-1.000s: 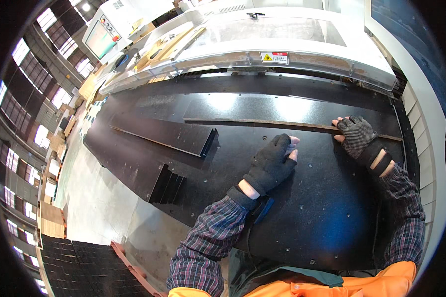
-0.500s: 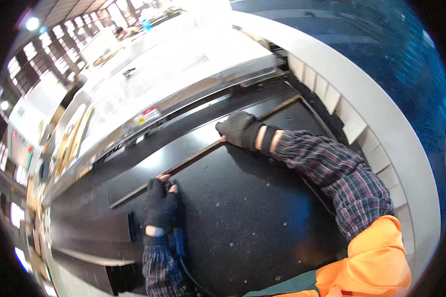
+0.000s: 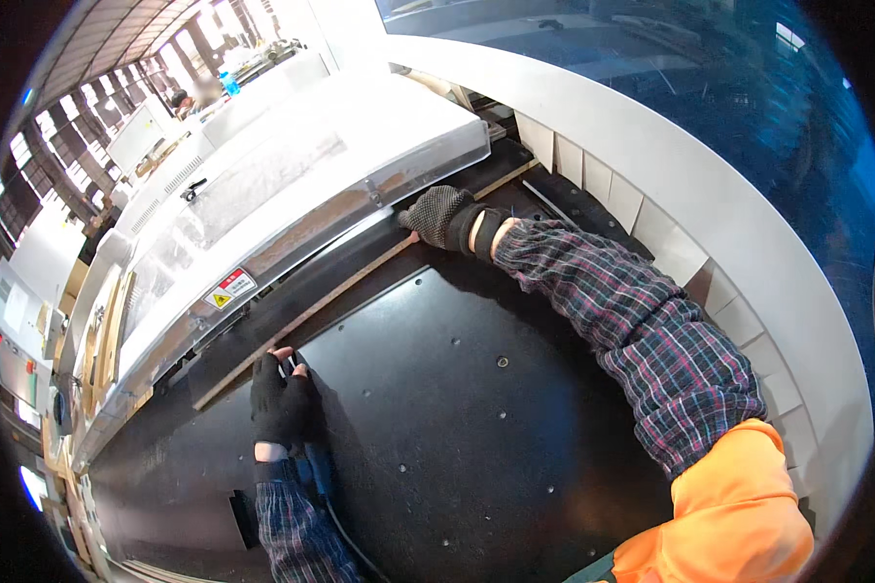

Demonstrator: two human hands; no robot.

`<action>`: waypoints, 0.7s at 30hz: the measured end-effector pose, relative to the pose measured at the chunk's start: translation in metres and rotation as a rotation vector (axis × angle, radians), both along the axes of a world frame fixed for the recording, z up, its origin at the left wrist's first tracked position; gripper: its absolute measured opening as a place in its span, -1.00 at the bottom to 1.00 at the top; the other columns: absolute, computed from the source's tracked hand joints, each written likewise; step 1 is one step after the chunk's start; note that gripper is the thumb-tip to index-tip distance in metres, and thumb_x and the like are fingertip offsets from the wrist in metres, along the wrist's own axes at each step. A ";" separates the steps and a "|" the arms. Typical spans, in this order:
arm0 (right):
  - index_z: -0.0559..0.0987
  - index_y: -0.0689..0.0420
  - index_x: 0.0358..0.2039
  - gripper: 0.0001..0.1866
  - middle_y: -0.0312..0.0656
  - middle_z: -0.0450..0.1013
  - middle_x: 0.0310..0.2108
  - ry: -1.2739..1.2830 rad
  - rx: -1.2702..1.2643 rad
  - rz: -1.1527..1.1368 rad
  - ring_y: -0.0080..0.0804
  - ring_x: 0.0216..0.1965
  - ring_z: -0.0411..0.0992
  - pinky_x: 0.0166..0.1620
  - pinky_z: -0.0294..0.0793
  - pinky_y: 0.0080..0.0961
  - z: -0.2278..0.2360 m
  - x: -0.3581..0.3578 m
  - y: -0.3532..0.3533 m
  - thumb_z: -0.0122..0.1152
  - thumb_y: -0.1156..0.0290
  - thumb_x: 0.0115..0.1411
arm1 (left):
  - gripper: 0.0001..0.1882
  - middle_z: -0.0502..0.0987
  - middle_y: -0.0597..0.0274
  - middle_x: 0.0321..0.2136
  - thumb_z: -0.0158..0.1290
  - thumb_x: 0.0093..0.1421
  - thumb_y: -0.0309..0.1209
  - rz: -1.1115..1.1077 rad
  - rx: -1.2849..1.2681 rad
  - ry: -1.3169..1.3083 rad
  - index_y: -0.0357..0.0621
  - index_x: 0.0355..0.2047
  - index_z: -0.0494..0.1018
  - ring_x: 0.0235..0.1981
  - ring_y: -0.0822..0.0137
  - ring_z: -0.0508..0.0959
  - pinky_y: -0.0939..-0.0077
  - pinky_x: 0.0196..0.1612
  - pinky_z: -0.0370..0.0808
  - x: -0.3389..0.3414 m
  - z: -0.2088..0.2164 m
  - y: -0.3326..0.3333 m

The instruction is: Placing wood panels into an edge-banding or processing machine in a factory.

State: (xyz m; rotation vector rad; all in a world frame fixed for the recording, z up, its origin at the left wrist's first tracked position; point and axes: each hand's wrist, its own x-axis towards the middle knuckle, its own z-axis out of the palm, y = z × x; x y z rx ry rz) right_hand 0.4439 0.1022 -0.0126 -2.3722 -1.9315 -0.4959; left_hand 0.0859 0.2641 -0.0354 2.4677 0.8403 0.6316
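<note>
A dark board (image 3: 311, 288) with a thin light-brown edge lies slantwise across the black table (image 3: 437, 389), its far side close to a white machine hood. My right hand (image 3: 441, 220), in a black textured glove, is closed at the board's near edge toward its right end, a bare fingertip against that edge. Farther left along the same edge is my left hand (image 3: 280, 396), in a black fingerless glove, index finger and thumb curled near the edge. Something small shows between them, too small to name. A blue part with a thin dark hose (image 3: 319, 471) shows beside the left wrist.
The white hood (image 3: 292, 165) with a warning label (image 3: 229, 289) stands beyond the board. Pale overlapping flaps (image 3: 671, 243) and a curved white frame with a blue panel (image 3: 651, 58) border the right. Another dark panel (image 3: 180, 515) lies lower left. A person is far back.
The board has moved away from me toward the hood, with both hands staying at its near edge. The view has shifted too, showing more of the hood.
</note>
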 end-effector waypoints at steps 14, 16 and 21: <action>0.65 0.14 -0.27 -0.84 0.01 0.62 -0.37 0.010 0.019 -0.098 -0.04 -0.26 0.64 -0.20 0.62 -0.13 -0.003 -0.010 0.029 0.15 0.39 0.25 | -0.56 0.55 -0.08 0.00 0.12 0.23 -0.29 -0.104 -0.011 -0.031 -0.22 0.08 0.46 0.07 0.05 0.55 0.27 0.11 0.44 0.040 -0.006 0.039; 0.65 0.13 -0.26 -0.84 0.00 0.62 -0.36 -0.018 0.112 0.031 -0.04 -0.28 0.63 -0.22 0.62 -0.13 -0.001 -0.049 0.035 0.12 0.42 0.24 | -0.55 0.55 -0.09 0.03 0.12 0.23 -0.30 -0.072 -0.004 -0.037 -0.22 0.09 0.46 0.09 0.03 0.54 0.26 0.13 0.44 0.039 -0.001 0.038; 0.60 0.08 -0.22 -0.79 -0.04 0.61 -0.32 -0.090 0.145 0.233 -0.09 -0.26 0.62 -0.21 0.59 -0.12 -0.014 -0.102 0.084 0.18 0.25 0.23 | -0.55 0.51 -0.11 0.09 0.09 0.23 -0.35 -0.023 -0.035 -0.104 -0.22 0.12 0.45 0.15 0.00 0.49 0.24 0.20 0.39 0.044 -0.005 0.022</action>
